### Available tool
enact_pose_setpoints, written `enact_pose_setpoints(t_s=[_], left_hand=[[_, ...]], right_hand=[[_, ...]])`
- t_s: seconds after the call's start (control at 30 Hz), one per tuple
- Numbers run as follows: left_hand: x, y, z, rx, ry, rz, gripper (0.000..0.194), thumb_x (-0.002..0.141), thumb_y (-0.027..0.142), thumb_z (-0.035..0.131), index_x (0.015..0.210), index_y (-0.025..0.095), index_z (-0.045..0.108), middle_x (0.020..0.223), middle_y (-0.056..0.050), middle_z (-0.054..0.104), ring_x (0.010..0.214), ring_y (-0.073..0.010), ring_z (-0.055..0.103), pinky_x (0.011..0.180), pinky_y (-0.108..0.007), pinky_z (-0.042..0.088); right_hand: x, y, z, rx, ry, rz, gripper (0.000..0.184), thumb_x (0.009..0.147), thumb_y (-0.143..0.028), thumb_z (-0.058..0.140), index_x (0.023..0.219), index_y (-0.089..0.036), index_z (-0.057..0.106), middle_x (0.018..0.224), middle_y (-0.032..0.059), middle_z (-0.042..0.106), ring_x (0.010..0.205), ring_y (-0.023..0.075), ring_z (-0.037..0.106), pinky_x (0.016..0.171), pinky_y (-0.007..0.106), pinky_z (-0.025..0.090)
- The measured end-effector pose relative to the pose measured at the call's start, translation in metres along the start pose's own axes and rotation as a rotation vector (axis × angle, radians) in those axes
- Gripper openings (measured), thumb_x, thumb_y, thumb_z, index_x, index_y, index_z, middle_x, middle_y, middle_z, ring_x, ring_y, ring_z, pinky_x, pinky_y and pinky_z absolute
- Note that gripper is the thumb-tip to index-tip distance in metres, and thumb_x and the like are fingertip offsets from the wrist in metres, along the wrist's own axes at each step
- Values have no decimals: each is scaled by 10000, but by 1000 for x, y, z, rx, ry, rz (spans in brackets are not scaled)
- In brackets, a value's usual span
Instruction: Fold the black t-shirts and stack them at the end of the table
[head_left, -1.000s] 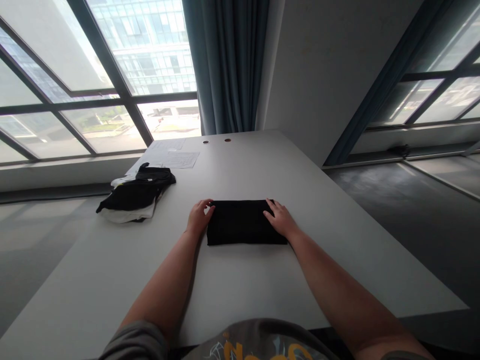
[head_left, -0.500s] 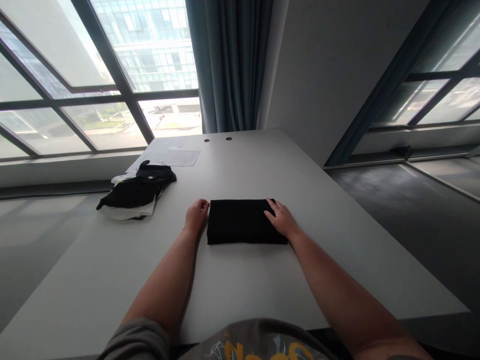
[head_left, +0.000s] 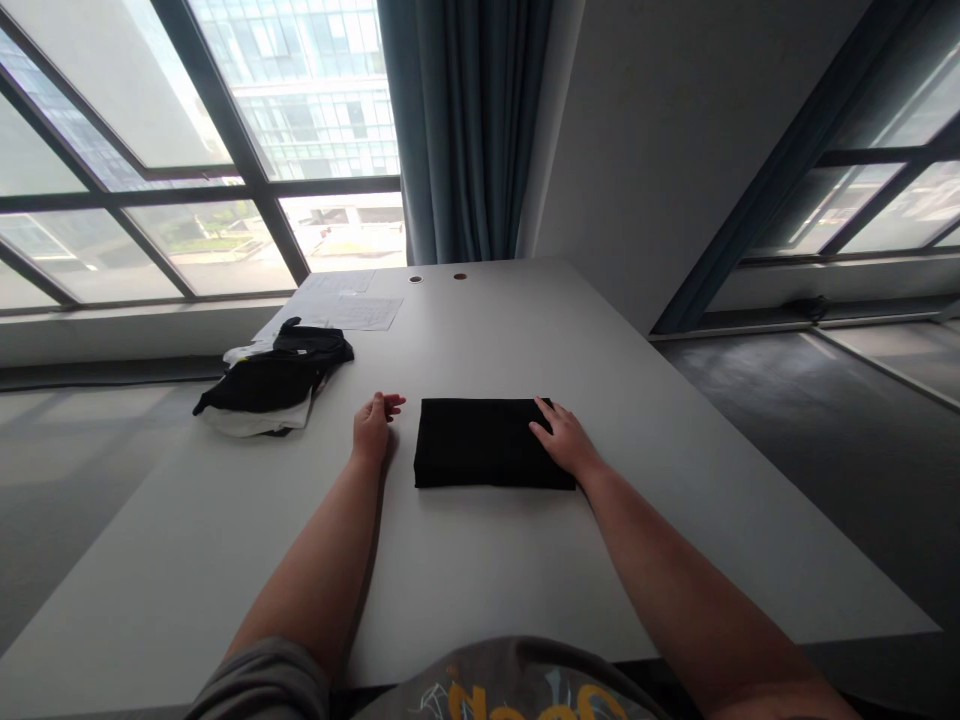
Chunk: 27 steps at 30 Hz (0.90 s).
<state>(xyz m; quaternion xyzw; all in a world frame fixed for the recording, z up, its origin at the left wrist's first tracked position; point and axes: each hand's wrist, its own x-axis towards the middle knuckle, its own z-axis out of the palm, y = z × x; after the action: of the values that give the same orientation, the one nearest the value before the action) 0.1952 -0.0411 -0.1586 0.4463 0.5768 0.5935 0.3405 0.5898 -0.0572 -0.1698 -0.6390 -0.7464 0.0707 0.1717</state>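
Observation:
A black cloth (head_left: pixel 480 443), folded into a neat flat rectangle, lies in the middle of the white table. My right hand (head_left: pixel 562 437) rests on its right end, fingers spread out flat over the top. To the left of the fold, my left hand (head_left: pixel 375 422) hovers near the table, apart from the cloth. Its fingers point right, loosely bent, and hold nothing. Which kind of garment the folded cloth is, I cannot tell.
A loose heap of black and white clothes (head_left: pixel 277 380) lies at the table's left edge. Behind it are printed paper sheets (head_left: pixel 367 313). Two round cable holes (head_left: pixel 460 277) sit near the far edge of the table (head_left: pixel 510 330), before a blue curtain (head_left: pixel 469 130).
My left hand has moved left, away from the folded cloth's left edge, and its fingers have loosened. The right hand and the cloth have stayed in place.

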Motion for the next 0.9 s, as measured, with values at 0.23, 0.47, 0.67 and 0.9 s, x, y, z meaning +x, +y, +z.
enact_pose_setpoints(t_s=[0.23,0.47,0.67,0.9], left_hand=[[-3,3,3,75,-3,47,551,952,645,472,904,155,721,941,-135,794,772,-201,682,693,-319,493],[-5,7,1,84,-32,31,371,874,428,451,961,176,709,1015,-114,791,877,-219,691,737,-332,514],[-3,2,2,113,-17,24,320,815,386,543,961,172,730,985,-112,796,864,-219,682,773,-336,518],[2,2,-9,192,121,73,447,961,486,441,1084,157,719,1001,-118,794,897,-219,702,803,-340,524]], right_hand=[[-1,-2,-3,12,9,-6,634,1029,-446,442,1613,-200,422,1526,169,549,1403,317,502,1170,484,376],[-1,-2,-3,36,22,-11,633,1020,-448,443,1609,-217,427,1527,154,550,1405,318,499,1165,493,383],[-1,-3,-4,28,11,-9,635,1030,-442,445,1605,-172,433,1540,185,529,1420,321,485,1177,471,377],[-1,0,-2,46,22,-23,625,1029,-440,443,1602,-190,437,1547,154,527,1411,298,492,1187,455,366]])
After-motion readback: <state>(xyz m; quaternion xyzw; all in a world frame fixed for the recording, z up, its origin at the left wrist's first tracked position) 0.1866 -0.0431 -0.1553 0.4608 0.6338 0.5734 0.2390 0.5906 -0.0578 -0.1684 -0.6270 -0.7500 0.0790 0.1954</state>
